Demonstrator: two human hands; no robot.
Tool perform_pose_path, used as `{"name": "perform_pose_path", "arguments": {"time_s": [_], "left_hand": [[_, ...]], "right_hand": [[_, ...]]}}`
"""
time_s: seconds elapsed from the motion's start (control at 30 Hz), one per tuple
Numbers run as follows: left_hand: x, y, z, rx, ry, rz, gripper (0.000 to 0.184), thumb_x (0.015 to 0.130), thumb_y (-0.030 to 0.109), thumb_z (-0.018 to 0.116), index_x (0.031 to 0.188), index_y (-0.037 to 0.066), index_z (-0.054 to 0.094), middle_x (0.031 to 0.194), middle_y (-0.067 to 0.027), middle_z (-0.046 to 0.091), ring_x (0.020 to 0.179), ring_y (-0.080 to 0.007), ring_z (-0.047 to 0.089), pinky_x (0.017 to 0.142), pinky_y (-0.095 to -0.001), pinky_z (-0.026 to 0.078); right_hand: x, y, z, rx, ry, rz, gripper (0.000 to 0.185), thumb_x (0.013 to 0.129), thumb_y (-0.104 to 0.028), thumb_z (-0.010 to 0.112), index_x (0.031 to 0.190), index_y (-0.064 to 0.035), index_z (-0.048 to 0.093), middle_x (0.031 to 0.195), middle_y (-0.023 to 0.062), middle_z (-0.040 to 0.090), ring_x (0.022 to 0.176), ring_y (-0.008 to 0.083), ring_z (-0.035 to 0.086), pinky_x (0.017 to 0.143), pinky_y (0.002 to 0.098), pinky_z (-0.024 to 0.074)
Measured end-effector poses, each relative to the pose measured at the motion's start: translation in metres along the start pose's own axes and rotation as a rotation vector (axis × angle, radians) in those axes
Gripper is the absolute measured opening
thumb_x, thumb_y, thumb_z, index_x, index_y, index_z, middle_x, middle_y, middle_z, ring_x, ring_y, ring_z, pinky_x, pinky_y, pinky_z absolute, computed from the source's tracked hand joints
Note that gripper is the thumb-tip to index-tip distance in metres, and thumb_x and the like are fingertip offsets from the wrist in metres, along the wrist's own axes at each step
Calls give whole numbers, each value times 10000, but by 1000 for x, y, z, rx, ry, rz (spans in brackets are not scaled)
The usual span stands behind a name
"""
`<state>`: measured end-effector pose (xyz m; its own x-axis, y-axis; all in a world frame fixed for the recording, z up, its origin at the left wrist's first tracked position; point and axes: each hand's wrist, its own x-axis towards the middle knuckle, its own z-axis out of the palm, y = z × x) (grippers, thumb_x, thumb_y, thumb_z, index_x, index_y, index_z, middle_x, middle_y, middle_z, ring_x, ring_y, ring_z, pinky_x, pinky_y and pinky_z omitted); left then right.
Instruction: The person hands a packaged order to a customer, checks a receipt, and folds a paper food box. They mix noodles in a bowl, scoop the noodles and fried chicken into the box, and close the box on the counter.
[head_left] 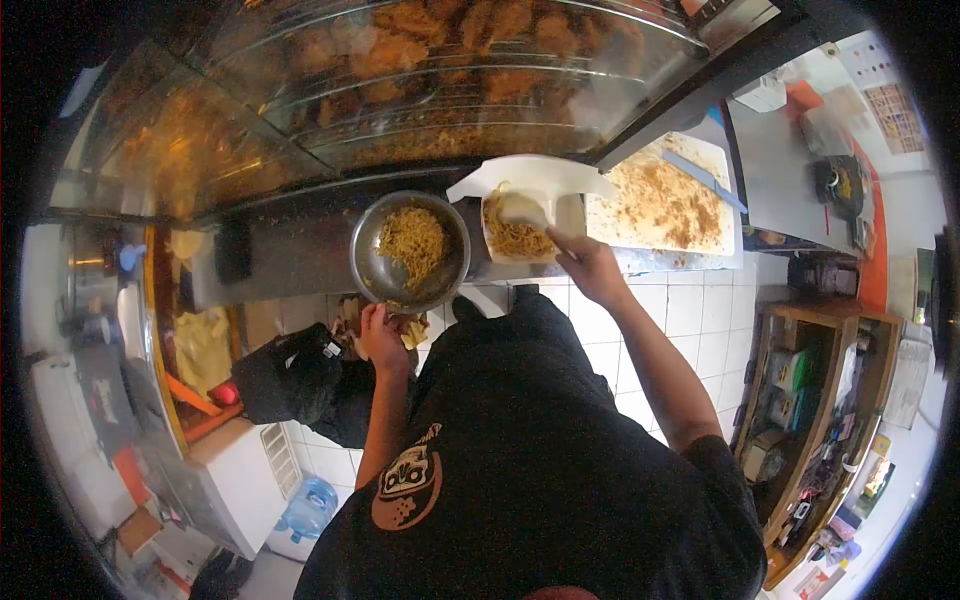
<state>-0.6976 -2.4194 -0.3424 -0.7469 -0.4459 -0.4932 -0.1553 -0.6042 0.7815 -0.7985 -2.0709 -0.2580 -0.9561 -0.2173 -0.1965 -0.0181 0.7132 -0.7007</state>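
Note:
A round metal bowl (pixel 362 262) with noodles (pixel 412 240) in it stands at the counter's front edge. My left hand (pixel 382 340) is closed on its near rim. To the right sits an open white paper food box (pixel 515 172), its flaps spread, with more noodles (pixel 512 241) inside. My right hand (pixel 590 268) is closed around the handle of a pale spoon (pixel 522 211). The spoon's head lies over the noodles in the box. Something yellowish (pixel 414 331) shows beside my left fingers; I cannot tell whether they touch it.
Behind the counter (pixel 290 245) rises a glass display case (pixel 420 120) with fried food on racks. At the right, a white cutting board (pixel 650 205) covered in brown crumbs carries a knife (pixel 703 181). A wooden shelf (pixel 835 400) stands lower right, and a blue water jug (pixel 308 508) lower left.

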Motion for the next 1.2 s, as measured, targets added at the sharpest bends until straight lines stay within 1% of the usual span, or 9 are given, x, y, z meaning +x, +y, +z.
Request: {"name": "perform_pose_path", "arguments": {"time_s": [0.13, 0.27, 0.37, 0.53, 0.67, 0.7, 0.83, 0.97, 1.2], "left_hand": [[5, -1, -5, -12, -43, 6, 121, 906, 130, 534, 996, 62, 492, 870, -65, 580, 777, -196, 599, 676, -344, 488], [-2, 1, 0, -1, -15, 2, 120, 913, 146, 520, 1000, 68, 491, 866, -56, 574, 777, -191, 594, 682, -340, 483], [-1, 3, 8, -7, -35, 19, 123, 914, 170, 516, 994, 81, 487, 866, -46, 572, 774, -184, 593, 651, -312, 455], [-15, 13, 24, 16, 83, -26, 135, 904, 207, 531, 982, 111, 478, 875, -28, 574, 751, -169, 589, 592, -277, 387], [-3, -1, 3, 52, 27, -16, 146, 897, 215, 541, 992, 120, 484, 890, -23, 581, 728, -171, 588, 597, -281, 395], [-1, -2, 2, 40, 22, -23, 148, 897, 214, 541, 996, 119, 485, 897, -24, 583, 729, -173, 591, 601, -283, 399], [-6, -4, 7, 35, 47, 0, 157, 897, 203, 538, 1004, 101, 485, 910, -38, 589, 743, -173, 596, 608, -288, 412], [-5, -6, 7, 16, 21, 42, 160, 898, 195, 537, 997, 81, 482, 884, -51, 588, 760, -172, 599, 607, -297, 414], [-15, 12, 20, 46, 35, 0, 134, 907, 180, 523, 967, 74, 466, 853, -58, 557, 731, -190, 609, 615, -325, 433]], "right_hand": [[-2, 3, -11, 60, -70, 13, 427, 812, -57, 605, 1235, -105, 588, 1001, 177, 671, 834, 164, 636, 757, 318, 489], [-25, -48, -60, 12, -128, 92, 386, 815, -79, 595, 1199, -119, 609, 1003, 210, 652, 885, 325, 658, 807, 364, 502], [-15, -9, -15, -13, -110, 142, 393, 811, -101, 600, 1204, -116, 604, 991, 227, 643, 921, 338, 649, 793, 372, 501], [-21, -40, -28, 87, 72, 184, 377, 820, -137, 604, 1196, -104, 608, 983, 262, 627, 899, 358, 649, 779, 373, 503], [-16, -27, -5, -7, -100, 303, 381, 844, -203, 627, 1202, -78, 598, 905, 252, 646, 768, 265, 668, 713, 347, 500], [-10, -26, 7, 93, -24, 182, 383, 852, -219, 625, 1208, -80, 595, 888, 241, 653, 738, 190, 649, 694, 336, 494], [-18, -33, -2, 141, -18, 64, 383, 844, -200, 630, 1207, -85, 597, 878, 250, 643, 721, 185, 633, 707, 341, 492], [-22, -20, 19, 107, -162, 218, 374, 831, -155, 619, 1199, -87, 604, 907, 225, 661, 730, 238, 645, 716, 349, 492], [-17, -26, 4, 229, 75, 210, 359, 813, -149, 640, 1166, -82, 631, 745, 196, 638, 609, 145, 537, 622, 324, 469]]}}
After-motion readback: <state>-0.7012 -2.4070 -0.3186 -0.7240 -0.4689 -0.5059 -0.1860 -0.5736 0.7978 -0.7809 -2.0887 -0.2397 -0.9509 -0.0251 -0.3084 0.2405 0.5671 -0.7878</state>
